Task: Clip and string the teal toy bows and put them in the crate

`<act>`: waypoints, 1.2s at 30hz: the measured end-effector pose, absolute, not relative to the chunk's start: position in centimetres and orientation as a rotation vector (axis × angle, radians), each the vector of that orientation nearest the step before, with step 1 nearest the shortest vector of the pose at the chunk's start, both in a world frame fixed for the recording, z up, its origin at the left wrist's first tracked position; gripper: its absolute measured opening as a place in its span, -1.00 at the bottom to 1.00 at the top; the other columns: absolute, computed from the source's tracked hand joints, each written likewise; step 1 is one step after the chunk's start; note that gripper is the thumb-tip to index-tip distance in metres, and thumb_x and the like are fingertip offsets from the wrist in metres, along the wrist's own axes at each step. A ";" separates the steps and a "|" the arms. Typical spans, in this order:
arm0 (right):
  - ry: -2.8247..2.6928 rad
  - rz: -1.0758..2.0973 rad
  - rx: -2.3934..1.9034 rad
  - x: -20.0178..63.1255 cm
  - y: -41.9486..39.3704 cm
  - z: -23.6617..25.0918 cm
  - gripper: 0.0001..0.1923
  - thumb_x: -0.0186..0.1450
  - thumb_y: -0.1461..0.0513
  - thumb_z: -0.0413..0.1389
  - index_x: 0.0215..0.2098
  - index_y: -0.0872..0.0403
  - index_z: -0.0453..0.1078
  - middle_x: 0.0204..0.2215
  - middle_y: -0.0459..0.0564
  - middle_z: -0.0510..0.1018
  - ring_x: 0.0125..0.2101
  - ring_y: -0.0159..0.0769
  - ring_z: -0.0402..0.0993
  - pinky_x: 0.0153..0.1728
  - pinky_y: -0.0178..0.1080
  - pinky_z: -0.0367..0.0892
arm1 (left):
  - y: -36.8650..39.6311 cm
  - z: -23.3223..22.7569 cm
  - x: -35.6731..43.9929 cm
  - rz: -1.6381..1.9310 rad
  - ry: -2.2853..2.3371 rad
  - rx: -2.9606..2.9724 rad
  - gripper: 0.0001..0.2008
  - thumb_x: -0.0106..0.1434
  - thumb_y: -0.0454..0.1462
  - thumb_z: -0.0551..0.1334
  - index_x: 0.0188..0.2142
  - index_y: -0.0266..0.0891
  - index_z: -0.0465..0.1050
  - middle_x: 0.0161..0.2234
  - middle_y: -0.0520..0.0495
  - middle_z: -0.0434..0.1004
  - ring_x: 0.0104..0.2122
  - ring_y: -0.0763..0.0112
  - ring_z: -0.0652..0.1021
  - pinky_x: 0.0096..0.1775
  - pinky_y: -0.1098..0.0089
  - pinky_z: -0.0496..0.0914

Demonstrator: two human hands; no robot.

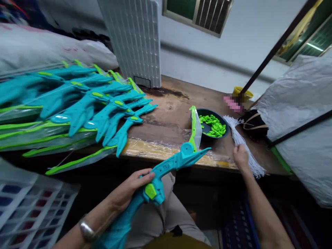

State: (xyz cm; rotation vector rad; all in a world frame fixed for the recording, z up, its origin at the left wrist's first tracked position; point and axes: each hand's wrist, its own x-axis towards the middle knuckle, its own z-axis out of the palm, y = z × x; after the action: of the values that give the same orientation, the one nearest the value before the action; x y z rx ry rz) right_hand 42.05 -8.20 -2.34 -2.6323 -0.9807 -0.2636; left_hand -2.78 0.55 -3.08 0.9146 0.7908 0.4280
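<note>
left hand (132,188) closed around the middle of a teal plastic toy bow (166,169), thumb and fingers wrapped just above its lime green clip (150,191). bow held over the lap, slanting up toward the desk (168,117) edge; its pointed tip reaches the front edge of the desk. a lime green limb piece (193,128) in a clear sleeve stands up from the bow's round hub, leaning against the dark bowl (223,121).

right hand (240,157) rests at the desk's front edge on a bundle of white strings (242,143); fingers curled onto the strands, but cannot tell whether the grip is actually pinching any. bundle runs from beside the bowl down past the desk edge.

bowl holds small lime green plastic parts (213,125), sits just left of the strings.

left side of desk: a fanned stack of finished teal bows (85,103) with green limbs, in clear bags, overhanging the edge. white ribbed panel (135,38) stands upright at the back of the desk. large white sack (303,114) at far right. tray of compartments (31,207) at lower left. silver bracelet (86,230) on left wrist.
</note>
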 end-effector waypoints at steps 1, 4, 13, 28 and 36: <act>-1.051 -0.111 -2.535 39.5 -8.3 -3.2 -0.75 0.51 0.10 0.18 -0.07 0.15 0.46 -0.21 -0.03 0.56 -0.26 -0.31 0.55 -0.18 -0.18 0.54 | 0.3 -3.6 -2.4 0.386 0.755 0.870 -0.48 0.02 0.10 0.54 -0.29 -0.34 0.66 -0.46 -0.15 0.66 -0.48 0.27 0.61 -0.42 0.40 0.50; -1.284 0.368 -2.160 30.1 -9.4 -6.4 -0.81 0.49 0.16 0.15 -0.22 0.12 0.45 -0.34 -0.08 0.55 -0.33 -0.35 0.51 -0.22 -0.25 0.48 | -0.1 -4.8 -0.6 0.257 0.656 0.730 -0.40 0.02 0.05 0.55 -0.10 -0.38 0.70 -0.12 -0.34 0.73 -0.10 -0.05 0.69 -0.10 0.24 0.57; -1.149 1.416 -1.239 16.0 -13.3 -12.6 -0.54 0.26 -0.12 0.30 -0.46 0.08 0.44 -0.54 -0.14 0.48 -0.47 -0.34 0.41 -0.38 -0.30 0.36 | -0.2 -7.7 0.0 0.225 0.765 0.860 -0.51 0.02 0.05 0.56 -0.33 -0.32 0.61 -0.47 -0.06 0.59 -0.48 0.39 0.50 -0.36 0.44 0.42; -0.434 1.279 -0.989 19.3 -6.0 -11.4 -0.43 0.19 -0.09 0.42 -0.03 0.11 0.50 -0.40 -0.09 0.54 -0.48 -0.40 0.44 -0.41 -0.30 0.46 | -4.2 -9.3 -6.1 -0.090 0.791 1.272 -0.31 0.00 0.32 0.34 -0.25 -0.26 0.55 -0.37 -0.04 0.50 -0.33 0.27 0.43 -0.26 0.38 0.32; -0.465 0.844 -1.318 26.8 -9.0 -9.9 -0.50 0.11 -0.04 0.43 -0.18 0.10 0.45 -0.52 -0.13 0.53 -0.71 -0.57 0.10 -0.71 -0.44 -0.05 | -4.1 -9.3 -7.8 0.020 0.848 1.444 -0.46 0.20 0.25 0.25 -0.40 -0.20 0.44 -0.47 0.00 0.43 -0.40 0.29 0.43 -0.32 0.40 0.35</act>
State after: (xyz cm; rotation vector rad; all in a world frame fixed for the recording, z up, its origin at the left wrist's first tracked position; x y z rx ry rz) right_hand 26.76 -9.04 -9.92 -1.3183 -0.4647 0.8443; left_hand -7.84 -4.09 -9.28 1.4436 0.8481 0.0205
